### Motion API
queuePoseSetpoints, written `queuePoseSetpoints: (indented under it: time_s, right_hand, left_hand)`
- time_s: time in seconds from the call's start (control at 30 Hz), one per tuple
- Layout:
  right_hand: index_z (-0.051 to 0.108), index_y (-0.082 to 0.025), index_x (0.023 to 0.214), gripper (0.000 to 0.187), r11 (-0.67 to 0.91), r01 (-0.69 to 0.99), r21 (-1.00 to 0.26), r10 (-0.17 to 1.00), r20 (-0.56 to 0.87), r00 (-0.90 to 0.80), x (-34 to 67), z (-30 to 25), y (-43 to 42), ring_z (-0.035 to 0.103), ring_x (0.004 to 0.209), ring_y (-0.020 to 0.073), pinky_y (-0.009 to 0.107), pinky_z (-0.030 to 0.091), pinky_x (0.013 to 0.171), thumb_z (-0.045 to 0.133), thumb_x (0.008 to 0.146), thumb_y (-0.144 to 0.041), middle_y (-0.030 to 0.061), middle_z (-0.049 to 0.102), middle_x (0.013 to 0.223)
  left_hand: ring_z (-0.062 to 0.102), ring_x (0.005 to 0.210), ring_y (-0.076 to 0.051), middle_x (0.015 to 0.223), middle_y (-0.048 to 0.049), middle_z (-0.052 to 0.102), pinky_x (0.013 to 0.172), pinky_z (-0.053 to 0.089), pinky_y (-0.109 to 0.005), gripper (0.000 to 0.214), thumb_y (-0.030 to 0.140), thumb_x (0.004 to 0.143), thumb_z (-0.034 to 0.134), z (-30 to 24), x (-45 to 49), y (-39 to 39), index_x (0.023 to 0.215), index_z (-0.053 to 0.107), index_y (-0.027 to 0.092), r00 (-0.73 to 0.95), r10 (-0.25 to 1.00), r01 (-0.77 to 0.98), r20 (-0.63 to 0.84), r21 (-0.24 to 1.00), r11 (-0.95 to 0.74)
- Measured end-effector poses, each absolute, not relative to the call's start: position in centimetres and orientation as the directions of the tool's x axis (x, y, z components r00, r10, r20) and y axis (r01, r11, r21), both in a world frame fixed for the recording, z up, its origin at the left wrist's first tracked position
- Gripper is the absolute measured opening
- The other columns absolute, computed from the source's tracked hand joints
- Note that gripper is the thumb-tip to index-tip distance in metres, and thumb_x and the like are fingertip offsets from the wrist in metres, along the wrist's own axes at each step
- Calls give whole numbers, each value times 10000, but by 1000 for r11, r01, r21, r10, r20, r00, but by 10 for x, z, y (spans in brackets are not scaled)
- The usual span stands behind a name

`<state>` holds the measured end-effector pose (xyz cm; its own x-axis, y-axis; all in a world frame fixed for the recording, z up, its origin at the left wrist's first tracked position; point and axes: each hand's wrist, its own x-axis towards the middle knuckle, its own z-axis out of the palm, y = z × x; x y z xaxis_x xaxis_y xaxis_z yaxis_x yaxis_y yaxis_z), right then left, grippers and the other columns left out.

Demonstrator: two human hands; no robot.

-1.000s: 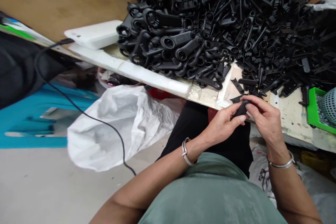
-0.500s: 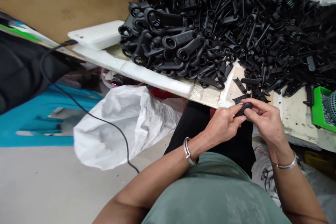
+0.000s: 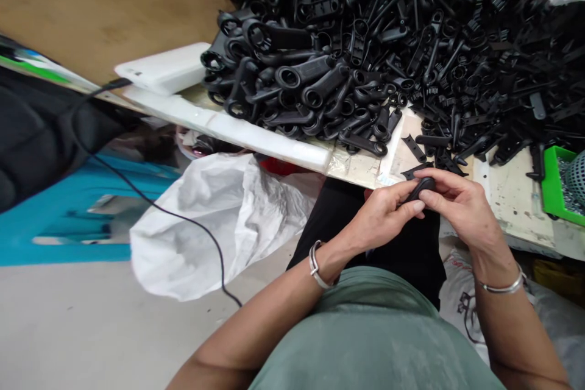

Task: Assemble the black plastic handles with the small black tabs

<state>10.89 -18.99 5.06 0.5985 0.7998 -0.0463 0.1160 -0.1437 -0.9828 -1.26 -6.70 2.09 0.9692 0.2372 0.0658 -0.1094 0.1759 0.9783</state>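
Both of my hands meet just below the table's front edge (image 3: 283,146), pinched on one small black plastic part (image 3: 421,187). My left hand (image 3: 386,214) grips it from the left with thumb and fingers closed. From the right, my right hand (image 3: 461,207) holds its upper end with curled fingers. A big heap of black plastic handles and clips (image 3: 388,42) covers the table just beyond my hands. A few flat black pieces (image 3: 415,149) lie loose at the heap's near edge.
A green tray (image 3: 555,186) with small metal bits stands at the table's right edge. A white box (image 3: 164,67) sits at the left end, a black cable (image 3: 150,207) running down from it. A white sack (image 3: 214,219) lies on the floor, left of my lap.
My hands stay together on the same black part, with only small shifts of the fingers. The view has swayed slightly.
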Motion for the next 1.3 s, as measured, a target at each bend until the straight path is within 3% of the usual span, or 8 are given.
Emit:
queuePoseSetpoints:
  time_s: [0.23, 0.37, 0.57, 0.7, 0.8, 1.03, 1.17, 1.3]
  right_hand:
    - [787, -283, 1078, 204, -180, 255, -950, 845, -17, 534, 116, 50, -195, 653, 687, 125, 240, 537, 668, 683, 907, -326, -9, 751, 842]
    - [801, -281, 1015, 163, -172, 336, -926, 834, 45, 550, 114, 52, -195, 672, 684, 134, 236, 543, 642, 700, 888, -287, -12, 764, 837]
    - [804, -310, 986, 161, -151, 437, -887, 816, 138, 561, 110, 56, -197, 728, 859, 151, 249, 579, 807, 715, 870, -242, -33, 784, 967]
    - [807, -275, 915, 128, -155, 395, -906, 790, 127, 600, 108, 50, -193, 726, 797, 159, 259, 587, 742, 698, 855, -246, -18, 782, 900]
    - [804, -243, 929, 147, -169, 310, -936, 752, 81, 654, 105, 41, -188, 709, 715, 164, 274, 586, 665, 691, 848, -294, -1, 773, 863]
    - [788, -221, 956, 203, -200, 347, -916, 703, 112, 702, 102, 39, -177, 639, 612, 146, 277, 552, 603, 678, 872, -370, -3, 728, 759]
    - [722, -241, 1121, 306, -102, 278, -955, 661, 143, 736, 102, 43, -180, 713, 873, 196, 345, 604, 811, 667, 917, -463, 35, 749, 975]
    - [665, -253, 1086, 267, -63, 291, -955, 632, 187, 752, 84, 38, -181, 686, 1036, 213, 365, 585, 921, 734, 877, -405, 45, 716, 1092]
  left_hand:
    - [620, 752, -134, 790, -24, 653, 722, 477, -258, 155, 225, 902, 538, 28, -16, -68, 961, 650, 136, 967, 256, -18, 7, 999, 40]
    - [631, 761, -134, 804, -30, 662, 731, 494, -257, 146, 218, 893, 544, 30, -16, -67, 943, 651, 133, 971, 237, -15, 8, 1000, 27]
    - [607, 720, -127, 749, -8, 665, 679, 475, -247, 83, 184, 871, 574, 36, -18, -67, 846, 645, 149, 958, 276, -46, 76, 992, -115]
    - [558, 598, -98, 629, 27, 604, 601, 426, -224, 117, 192, 864, 578, 34, -16, -70, 757, 612, 158, 942, 332, 2, 55, 986, -170]
    - [591, 603, -109, 642, 13, 627, 584, 438, -221, 110, 217, 871, 563, 27, -14, -70, 822, 635, 150, 944, 331, 44, -18, 997, -70]
    - [641, 625, -113, 753, -20, 684, 629, 499, -235, 202, 319, 866, 629, 19, -11, -67, 945, 664, 137, 942, 332, -33, -39, 977, 209]
    - [709, 920, -180, 1017, -91, 750, 884, 541, -310, 322, 406, 829, 716, 24, -7, -63, 1025, 694, 152, 919, 394, -203, 2, 859, 470]
    - [627, 1212, -223, 1337, -93, 666, 1072, 475, -381, 361, 406, 847, 699, 29, -5, -63, 1147, 699, 207, 904, 428, -251, -3, 807, 534]
